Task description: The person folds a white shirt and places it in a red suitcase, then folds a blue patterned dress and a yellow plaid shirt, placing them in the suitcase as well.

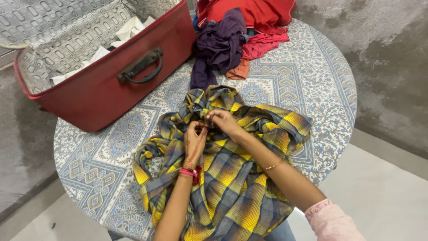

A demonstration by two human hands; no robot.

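A round table (321, 80) stands in the room, covered with a cloth printed in blue and beige ornaments, and it is placed close to a rough grey plaster wall (383, 49); below it a pale floor (392, 187) is seen. On the near part of the table lies a yellow and grey plaid shirt (232, 187), crumpled, with its lower part hanging over the table edge toward the person. The left hand (195, 143) and the right hand (225, 122) meet at the upper middle of the shirt, near its collar; the fingers of both are closed in a pinch on the fabric there, almost touching each other. What exactly is between the fingertips is too small to tell. Behind the shirt, at the far edge, is a pile of clothes (240, 35) in purple, red and orange. On the left an open red suitcase (111, 85) with a dark handle rests on the table, with white cloth inside.
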